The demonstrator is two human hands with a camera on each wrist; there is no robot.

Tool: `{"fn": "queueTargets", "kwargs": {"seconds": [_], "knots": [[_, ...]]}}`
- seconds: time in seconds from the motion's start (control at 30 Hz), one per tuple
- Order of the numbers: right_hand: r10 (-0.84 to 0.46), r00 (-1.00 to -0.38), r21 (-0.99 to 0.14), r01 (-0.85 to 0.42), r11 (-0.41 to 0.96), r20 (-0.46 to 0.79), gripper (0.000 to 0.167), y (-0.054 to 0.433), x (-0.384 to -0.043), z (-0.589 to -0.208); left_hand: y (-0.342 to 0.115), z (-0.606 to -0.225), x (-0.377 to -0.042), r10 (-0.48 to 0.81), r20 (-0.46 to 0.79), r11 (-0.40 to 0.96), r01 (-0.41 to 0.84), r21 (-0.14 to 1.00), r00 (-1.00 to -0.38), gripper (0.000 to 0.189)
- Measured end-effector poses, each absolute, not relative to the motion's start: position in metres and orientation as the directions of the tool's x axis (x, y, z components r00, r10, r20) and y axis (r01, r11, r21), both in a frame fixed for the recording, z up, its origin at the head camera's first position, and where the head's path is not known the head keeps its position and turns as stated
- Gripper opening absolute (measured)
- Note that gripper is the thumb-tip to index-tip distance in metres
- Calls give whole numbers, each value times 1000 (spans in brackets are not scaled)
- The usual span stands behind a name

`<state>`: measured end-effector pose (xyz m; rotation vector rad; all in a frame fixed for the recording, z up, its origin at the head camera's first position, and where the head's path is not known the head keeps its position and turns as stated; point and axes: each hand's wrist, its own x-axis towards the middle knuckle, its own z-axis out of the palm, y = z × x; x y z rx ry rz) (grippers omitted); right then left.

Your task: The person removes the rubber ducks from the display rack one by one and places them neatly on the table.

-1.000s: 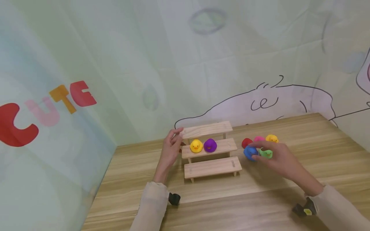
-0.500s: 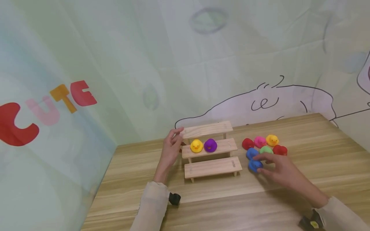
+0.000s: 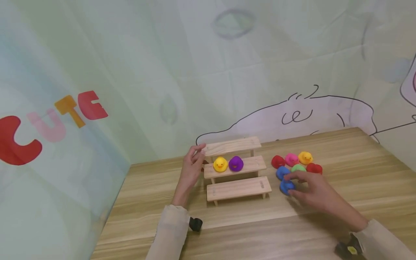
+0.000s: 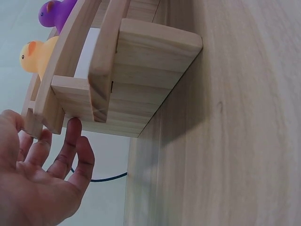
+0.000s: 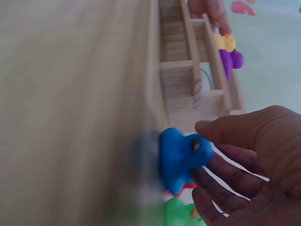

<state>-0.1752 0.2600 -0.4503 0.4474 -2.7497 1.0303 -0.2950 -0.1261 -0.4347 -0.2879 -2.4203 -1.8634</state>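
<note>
A three-tier wooden step stand (image 3: 238, 187) stands on the table. My left hand (image 3: 192, 168) grips its left end near the top step; in the left wrist view bent fingers (image 4: 73, 134) touch the end piece. A yellow rubber duck (image 3: 220, 164) and a purple one (image 3: 236, 164) sit side by side on the middle step. Right of the stand, my right hand (image 3: 313, 189) pinches a blue rubber duck (image 5: 176, 153) between thumb and fingers, low at the tabletop. Another blue duck (image 3: 282, 173) sits just behind it, partly covered by the fingertips.
Behind the right hand are more ducks: red (image 3: 278, 161), pink (image 3: 291, 159), yellow (image 3: 305, 157), green (image 3: 298, 168) and a second red (image 3: 314, 168). A printed cloth backdrop (image 3: 182, 72) rises behind the wooden table (image 3: 156, 187).
My right hand has come toward the front with a blue duck, uncovering the other ducks. That duck has turned slightly since half a second ago. The left hand has stayed put.
</note>
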Motion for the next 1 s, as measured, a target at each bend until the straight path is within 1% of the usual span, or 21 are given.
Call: {"fn": "queueTargets", "kwargs": {"seconds": [0.13,0.27,0.37,0.43,0.6,0.7,0.87,1.0], "knots": [[-244,-886,-560,-442,701,394,37,249,-183,-438,-126,-434,-296,98,168,245,187,951,-981,36],[-251,-851,-547,-495,675,461,34,229,-192,-426,-125,-432,-296,96,164,246,183,952,-982,36],[-258,-849,-584,-509,632,462,30,212,-200,-419,-124,-432,-297,102,164,250,185,950,-981,36],[-266,-854,-605,-508,613,448,30,199,-206,-415,-124,-432,-297,100,164,250,184,951,-981,36],[-269,-891,-661,-453,598,367,39,170,-217,-407,-124,-432,-297,93,164,256,182,949,-982,35],[-278,-893,-684,-449,574,353,41,158,-224,-404,-124,-433,-297,95,165,262,185,947,-982,36],[-329,-859,-662,-513,546,393,40,143,-235,-406,-124,-433,-296,89,165,257,183,949,-982,36],[-337,-838,-641,-545,540,429,39,136,-239,-410,-124,-433,-296,84,170,249,186,951,-982,35]]}}
